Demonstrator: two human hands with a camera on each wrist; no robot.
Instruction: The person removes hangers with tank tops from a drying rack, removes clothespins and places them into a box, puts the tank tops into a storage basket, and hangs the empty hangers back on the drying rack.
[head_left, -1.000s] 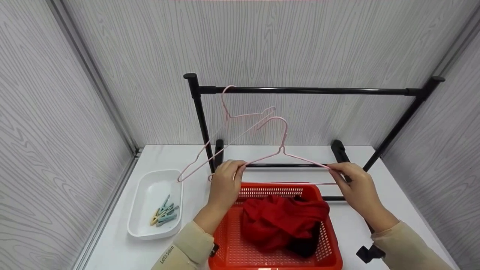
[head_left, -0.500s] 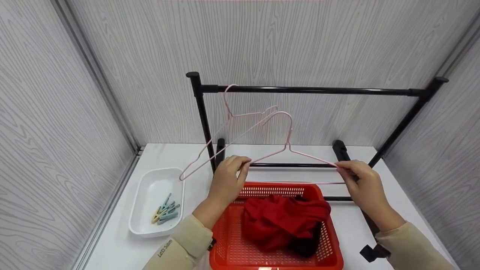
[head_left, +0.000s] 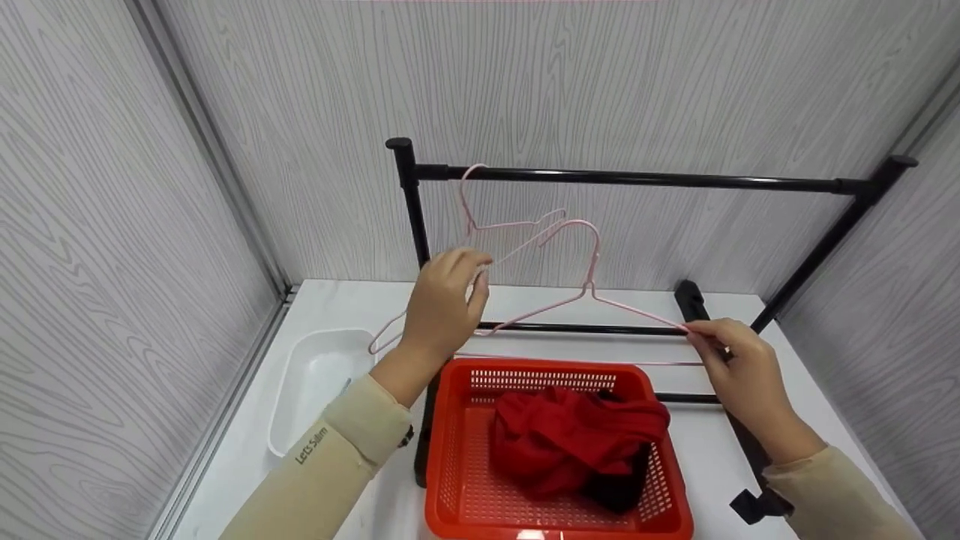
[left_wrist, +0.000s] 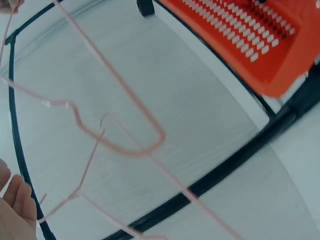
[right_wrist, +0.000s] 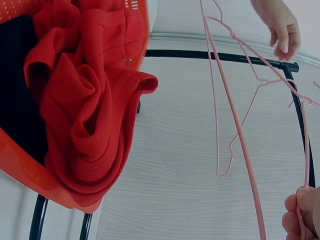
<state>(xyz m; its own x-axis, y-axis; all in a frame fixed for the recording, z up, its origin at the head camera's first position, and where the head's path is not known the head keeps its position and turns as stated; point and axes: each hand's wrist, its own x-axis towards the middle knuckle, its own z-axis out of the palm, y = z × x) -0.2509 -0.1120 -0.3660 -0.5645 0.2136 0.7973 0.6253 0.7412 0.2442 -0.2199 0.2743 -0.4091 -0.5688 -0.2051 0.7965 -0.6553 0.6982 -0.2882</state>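
Note:
A thin pink clothes hanger (head_left: pixel 550 307) is held out in front of the rack, hook upward. My right hand (head_left: pixel 750 375) pinches its right shoulder between thumb and fingers, plain also in the right wrist view. My left hand (head_left: pixel 444 304) is off that hanger, above and left of its left end. Its fingers are loosely bent with nothing between them in the left wrist view. A second pink hanger (head_left: pixel 510 224) hangs by its hook from the rack's top bar (head_left: pixel 637 178); my left hand covers part of it in the head view.
Below the hands stands a red perforated basket (head_left: pixel 457 450) with a crumpled red garment (head_left: pixel 570 442) and black cloth (head_left: pixel 619 480). A white tray (head_left: pixel 300 375) sits at left, partly behind the left sleeve. The black rack's foot (head_left: pixel 690 300) rests on the white table.
My left hand has let go of the hanger and moved up and slightly left. The right hand still pinches the hanger, which has shifted a little right in view.

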